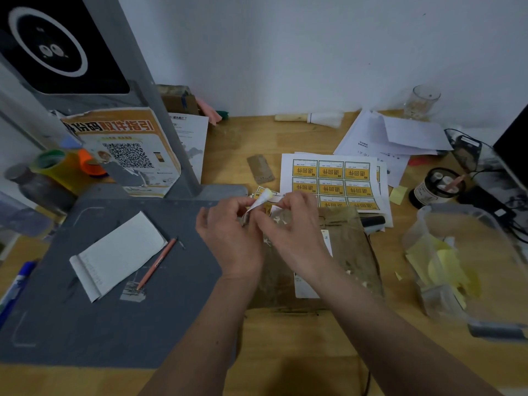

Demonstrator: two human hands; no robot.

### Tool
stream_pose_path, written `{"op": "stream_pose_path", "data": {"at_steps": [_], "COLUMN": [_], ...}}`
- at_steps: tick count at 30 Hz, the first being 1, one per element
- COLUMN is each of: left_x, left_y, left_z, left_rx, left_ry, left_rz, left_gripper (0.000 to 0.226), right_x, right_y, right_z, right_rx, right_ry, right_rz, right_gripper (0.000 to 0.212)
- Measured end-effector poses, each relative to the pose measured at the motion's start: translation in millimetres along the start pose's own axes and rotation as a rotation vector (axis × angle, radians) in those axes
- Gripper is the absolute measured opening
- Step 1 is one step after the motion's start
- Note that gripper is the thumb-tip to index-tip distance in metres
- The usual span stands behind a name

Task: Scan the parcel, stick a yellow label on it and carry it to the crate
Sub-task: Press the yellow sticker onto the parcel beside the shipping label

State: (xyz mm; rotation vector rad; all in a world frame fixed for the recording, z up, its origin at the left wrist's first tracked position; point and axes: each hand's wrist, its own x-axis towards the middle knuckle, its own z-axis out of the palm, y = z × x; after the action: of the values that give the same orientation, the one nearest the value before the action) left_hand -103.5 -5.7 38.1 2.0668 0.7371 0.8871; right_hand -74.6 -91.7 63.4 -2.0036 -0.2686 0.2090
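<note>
The labelling step is in hand: the left hand (228, 235) and right hand (288, 224) each keep a narrow grip on a curled label (261, 200), peeling its backing above the brown parcel (343, 252) on the counter (300, 338). Next, I judge, it must be pressed flat onto the parcel.

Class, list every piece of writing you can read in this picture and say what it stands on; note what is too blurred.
"取件指引", orange, partly cut off at left: the orange and white poster with a QR code.
"退回件", upside down: each yellow label on the white sticker sheet.
Too small or blurred: small print on poster, white papers, the brown parcel's white label.
</note>
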Motion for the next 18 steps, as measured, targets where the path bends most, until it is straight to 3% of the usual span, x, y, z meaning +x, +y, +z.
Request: {"op": "stream_pose_path", "data": {"at_steps": [2, 6, 11, 14, 18], "left_x": [3, 5, 4, 5, 7], "left_y": [-1, 5, -3, -16, -34], "left_z": [1, 0, 1, 4, 8], "left_rx": [-0.039, -0.274, -0.305, -0.231, 0.021], "left_ry": [-0.020, -0.091, -0.151, -0.188, -0.233], "left_rz": [-0.058, -0.345, -0.533, -0.526, -0.380], "left_gripper": [0.015, 0.025, 0.026, 0.029, 0.035], "right_x": [1, 7, 15, 15, 15], "right_y": [2, 11, 23, 31, 46], "right_z": [0, -3, -9, -6, 3], "right_rx": [-0.014, -0.045, 0.184, 0.206, 0.080], "right_ry": [0.007, -0.017, -0.060, -0.056, -0.051], "right_rz": [0.013, 0.082, 0.295, 0.313, 0.276], "right_gripper": [0.030, 0.019, 0.024, 0.018, 0.015]}}
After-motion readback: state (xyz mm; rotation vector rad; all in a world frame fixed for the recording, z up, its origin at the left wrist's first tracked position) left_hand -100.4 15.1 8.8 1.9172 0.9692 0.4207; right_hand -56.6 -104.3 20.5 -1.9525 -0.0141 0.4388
